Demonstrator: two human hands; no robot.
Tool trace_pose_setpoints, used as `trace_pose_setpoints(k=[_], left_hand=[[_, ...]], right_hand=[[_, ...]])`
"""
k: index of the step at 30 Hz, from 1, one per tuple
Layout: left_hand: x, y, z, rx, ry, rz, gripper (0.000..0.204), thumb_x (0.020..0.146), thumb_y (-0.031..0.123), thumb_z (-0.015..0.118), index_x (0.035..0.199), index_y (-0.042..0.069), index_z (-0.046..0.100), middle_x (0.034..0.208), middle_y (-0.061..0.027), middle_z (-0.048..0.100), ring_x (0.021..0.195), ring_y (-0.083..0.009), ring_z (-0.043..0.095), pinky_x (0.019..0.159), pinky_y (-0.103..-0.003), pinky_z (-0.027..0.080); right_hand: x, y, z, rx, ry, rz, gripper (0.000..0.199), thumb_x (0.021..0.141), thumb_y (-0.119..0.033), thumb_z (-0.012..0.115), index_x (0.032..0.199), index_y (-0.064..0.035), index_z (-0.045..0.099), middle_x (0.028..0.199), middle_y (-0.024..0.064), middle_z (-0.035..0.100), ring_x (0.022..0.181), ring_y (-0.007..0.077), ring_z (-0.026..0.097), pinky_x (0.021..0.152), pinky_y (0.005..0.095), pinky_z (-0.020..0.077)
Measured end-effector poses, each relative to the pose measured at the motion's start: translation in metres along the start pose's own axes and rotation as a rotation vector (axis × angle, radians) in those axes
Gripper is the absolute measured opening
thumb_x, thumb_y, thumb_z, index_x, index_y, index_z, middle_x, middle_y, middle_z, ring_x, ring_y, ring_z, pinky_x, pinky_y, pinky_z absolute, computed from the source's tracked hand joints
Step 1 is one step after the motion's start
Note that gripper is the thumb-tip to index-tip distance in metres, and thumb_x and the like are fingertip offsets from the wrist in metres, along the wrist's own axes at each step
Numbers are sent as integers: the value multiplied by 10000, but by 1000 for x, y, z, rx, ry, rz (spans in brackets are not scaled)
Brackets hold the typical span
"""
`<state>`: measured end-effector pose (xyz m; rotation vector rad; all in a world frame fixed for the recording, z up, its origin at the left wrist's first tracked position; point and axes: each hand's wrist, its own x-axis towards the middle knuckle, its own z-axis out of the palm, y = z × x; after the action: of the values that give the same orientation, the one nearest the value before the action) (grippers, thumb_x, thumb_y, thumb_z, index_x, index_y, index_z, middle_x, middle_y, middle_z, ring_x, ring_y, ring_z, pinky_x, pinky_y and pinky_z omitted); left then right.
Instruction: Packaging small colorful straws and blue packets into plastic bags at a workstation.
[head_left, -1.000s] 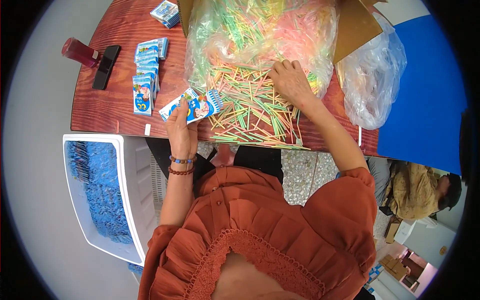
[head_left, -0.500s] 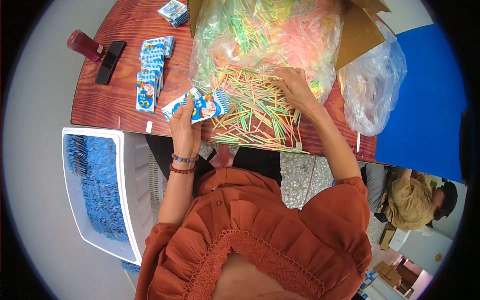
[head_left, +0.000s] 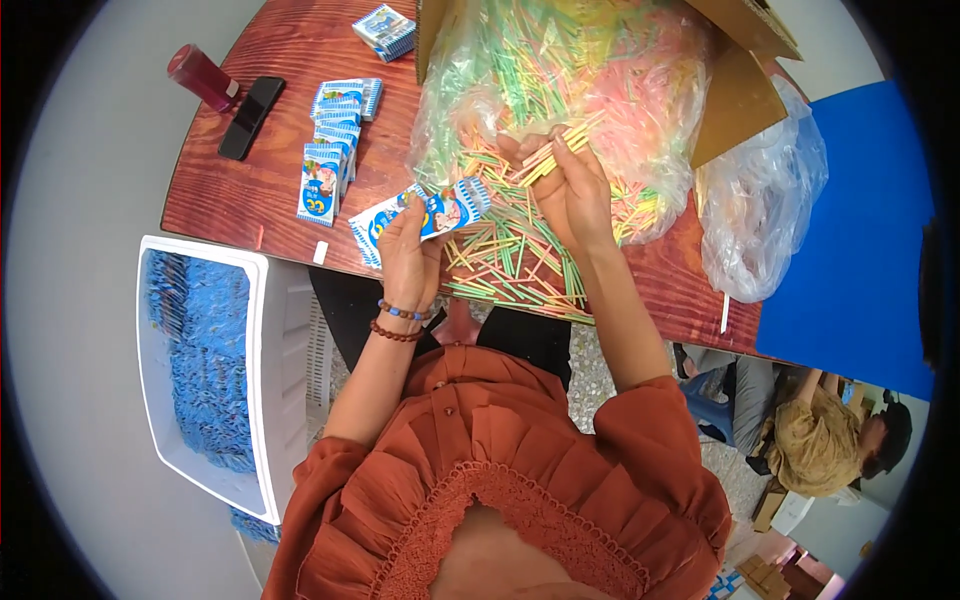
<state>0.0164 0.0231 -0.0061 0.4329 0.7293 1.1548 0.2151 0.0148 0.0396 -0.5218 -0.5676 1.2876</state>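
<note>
A: What is the largest thing here, please?

B: It is the reddish wooden table (head_left: 285,195), with a blue surface (head_left: 850,230) beside it on the right.

A: And after it, by size?

B: At the left, below the table, there is a white bin (head_left: 262,390) with many small blue pieces inside. On the table is a cardboard box (head_left: 738,112) with its flaps spread, and in it a clear plastic bag (head_left: 435,130) that holds a lot of thin coloured sticks. More such sticks lie loose in front of it, up to the near table edge.

A: What is smaller than these?

B: A row of overlapping blue and white packets (head_left: 338,145), on the left part of the table.

A: How are the two hands?

B: The left hand (head_left: 408,258) pinches a single packet (head_left: 456,208) near the table edge, left of the loose sticks. Whether its end is open, I cannot say surely. The right hand (head_left: 578,198) is curled around a small bunch of sticks (head_left: 546,163), pink and yellow, above the pile and apart from that packet
</note>
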Motion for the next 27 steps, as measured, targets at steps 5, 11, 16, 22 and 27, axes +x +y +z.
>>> trace_pose_setpoints(k=[5,11,16,22,27], left_hand=[[3,-1,7,0,-11,35,219,979,243,570,932,47,655,922,-34,686,796,-113,640,677,-272,532],[2,-2,11,-30,2,54,221,982,234,565,970,31,652,942,-39,681,806,-108,637,695,-268,533],[4,-6,17,-63,33,115,188,974,203,580,974,30,654,944,-35,678,821,-89,621,732,-257,520],[7,-12,15,-116,15,168,185,979,196,574,964,31,657,949,-35,679,812,-86,618,750,-242,502],[11,-13,16,-166,10,173,187,978,201,573,971,31,650,959,-41,680,839,-97,626,760,-261,515]], right_hand=[[-7,14,52,-73,31,-211,145,1028,-142,406,1097,-36,477,981,163,615,1106,334,580,973,429,420],[-15,24,64,-201,29,-248,140,1033,-144,397,1085,-27,454,993,160,630,1077,281,603,1000,391,410],[-16,37,70,-462,107,-295,184,1036,-156,386,1116,-6,457,1076,192,639,1112,259,594,999,357,419],[-18,58,72,-527,127,-276,285,1037,-179,387,1217,25,470,1236,199,588,1229,252,518,1055,369,366],[-16,59,66,-571,101,-299,317,1028,-204,402,1187,42,524,1406,199,460,1324,242,415,1104,363,302]])
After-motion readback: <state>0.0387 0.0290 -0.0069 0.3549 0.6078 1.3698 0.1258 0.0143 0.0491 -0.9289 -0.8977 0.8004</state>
